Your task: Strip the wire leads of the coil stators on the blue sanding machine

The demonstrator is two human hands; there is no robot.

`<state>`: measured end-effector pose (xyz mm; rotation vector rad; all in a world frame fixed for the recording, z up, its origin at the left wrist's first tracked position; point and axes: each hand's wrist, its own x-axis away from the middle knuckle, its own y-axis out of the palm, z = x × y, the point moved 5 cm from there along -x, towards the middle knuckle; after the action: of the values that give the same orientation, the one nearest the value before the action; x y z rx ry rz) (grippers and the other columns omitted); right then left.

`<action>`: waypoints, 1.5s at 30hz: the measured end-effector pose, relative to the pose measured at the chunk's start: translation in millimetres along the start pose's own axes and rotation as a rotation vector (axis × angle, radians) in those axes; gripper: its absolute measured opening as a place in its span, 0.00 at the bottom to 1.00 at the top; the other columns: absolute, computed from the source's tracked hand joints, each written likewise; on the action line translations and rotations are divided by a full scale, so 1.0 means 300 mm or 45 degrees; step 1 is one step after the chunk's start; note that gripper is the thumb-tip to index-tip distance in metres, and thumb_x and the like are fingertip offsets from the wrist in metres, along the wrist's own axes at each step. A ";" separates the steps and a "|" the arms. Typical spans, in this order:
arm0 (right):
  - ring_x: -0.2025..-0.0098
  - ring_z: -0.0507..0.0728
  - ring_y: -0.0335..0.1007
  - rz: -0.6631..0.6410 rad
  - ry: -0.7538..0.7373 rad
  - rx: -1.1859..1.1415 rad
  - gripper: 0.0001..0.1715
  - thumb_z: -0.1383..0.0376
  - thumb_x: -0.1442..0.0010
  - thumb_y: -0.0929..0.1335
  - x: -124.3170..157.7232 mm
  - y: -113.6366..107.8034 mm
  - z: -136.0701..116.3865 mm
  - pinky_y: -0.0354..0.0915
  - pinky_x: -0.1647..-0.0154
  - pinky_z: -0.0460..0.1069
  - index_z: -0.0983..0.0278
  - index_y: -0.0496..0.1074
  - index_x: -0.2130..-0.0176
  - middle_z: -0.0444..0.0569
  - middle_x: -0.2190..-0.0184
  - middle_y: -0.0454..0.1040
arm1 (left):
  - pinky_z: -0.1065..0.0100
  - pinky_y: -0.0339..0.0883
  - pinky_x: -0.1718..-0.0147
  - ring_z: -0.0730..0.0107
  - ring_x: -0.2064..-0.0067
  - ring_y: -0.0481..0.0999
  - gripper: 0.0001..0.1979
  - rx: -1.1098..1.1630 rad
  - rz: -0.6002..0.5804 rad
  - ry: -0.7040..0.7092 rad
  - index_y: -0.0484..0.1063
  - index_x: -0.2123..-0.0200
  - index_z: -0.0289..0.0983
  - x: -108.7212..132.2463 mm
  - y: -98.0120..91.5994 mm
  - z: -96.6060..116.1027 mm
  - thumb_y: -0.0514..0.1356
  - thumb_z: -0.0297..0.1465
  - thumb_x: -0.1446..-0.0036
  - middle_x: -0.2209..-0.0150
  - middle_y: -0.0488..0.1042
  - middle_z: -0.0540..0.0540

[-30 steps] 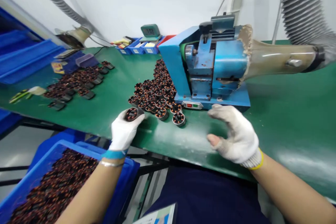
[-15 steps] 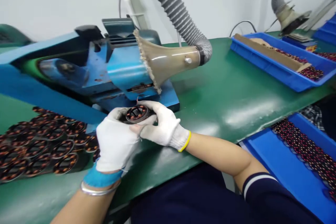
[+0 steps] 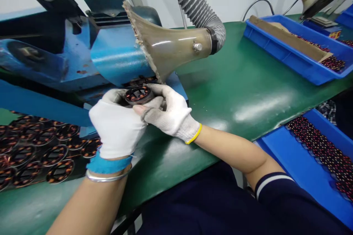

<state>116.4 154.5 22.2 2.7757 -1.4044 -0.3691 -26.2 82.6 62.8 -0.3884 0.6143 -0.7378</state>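
A round motor stator [image 3: 137, 94] with copper windings sits between both my gloved hands. My left hand [image 3: 116, 125] wraps it from the left and below. My right hand [image 3: 168, 112] closes on it from the right, its bare thumb tip across the front. The stator is held just in front of the slot at the base of the blue machine [image 3: 110, 55], under the beige suction funnel [image 3: 171, 46].
Several wound stators [image 3: 35, 150] lie in rows on the green bench [image 3: 248, 91] at left. A grey ribbed hose [image 3: 195, 3] joins the funnel. A blue bin [image 3: 292, 53] stands at the back right. Another blue bin [image 3: 303, 165] of stators sits low right.
My view swung right from the stator pile to the machine. My right hand joined the left on the stator, and both carried it up close to the machine's slot.
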 end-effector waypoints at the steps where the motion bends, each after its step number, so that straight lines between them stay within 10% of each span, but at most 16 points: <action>1: 0.22 0.76 0.89 0.006 -0.045 0.037 0.61 0.53 0.47 0.96 -0.007 -0.003 0.013 0.85 0.16 0.65 0.66 0.80 0.25 0.64 0.25 0.89 | 0.50 0.89 0.50 0.50 0.58 0.90 0.25 0.001 0.021 -0.033 0.87 0.60 0.40 0.005 0.000 0.008 0.82 0.53 0.50 0.63 0.90 0.46; 19: 0.23 0.79 0.88 -0.063 -0.448 0.389 0.55 0.54 0.49 0.93 0.095 -0.026 -0.016 0.82 0.14 0.70 0.63 0.86 0.28 0.63 0.27 0.90 | 0.53 0.91 0.55 0.54 0.60 0.91 0.28 0.274 0.265 0.269 0.78 0.54 0.46 0.114 0.009 -0.029 0.85 0.50 0.48 0.60 0.87 0.48; 30: 0.35 0.72 0.96 0.168 0.078 -0.338 0.40 0.54 0.44 0.95 0.058 -0.028 0.000 0.95 0.31 0.64 0.60 0.85 0.41 0.58 0.40 0.95 | 0.45 0.94 0.34 0.43 0.36 0.94 0.31 0.589 -0.103 0.125 0.83 0.34 0.49 0.129 0.037 -0.070 0.79 0.46 0.39 0.37 0.92 0.40; 45: 0.31 0.71 0.94 0.086 0.171 -0.281 0.39 0.49 0.42 0.95 0.030 -0.027 -0.035 0.87 0.20 0.62 0.62 0.90 0.42 0.57 0.40 0.96 | 0.46 0.97 0.51 0.46 0.53 0.96 0.32 0.508 0.150 -0.058 0.90 0.47 0.36 0.104 0.032 -0.035 0.84 0.48 0.50 0.52 0.95 0.37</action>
<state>130.1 151.1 29.6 2.5210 -1.3343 -0.3086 -10.1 65.5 38.1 -0.0006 0.4294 -0.7165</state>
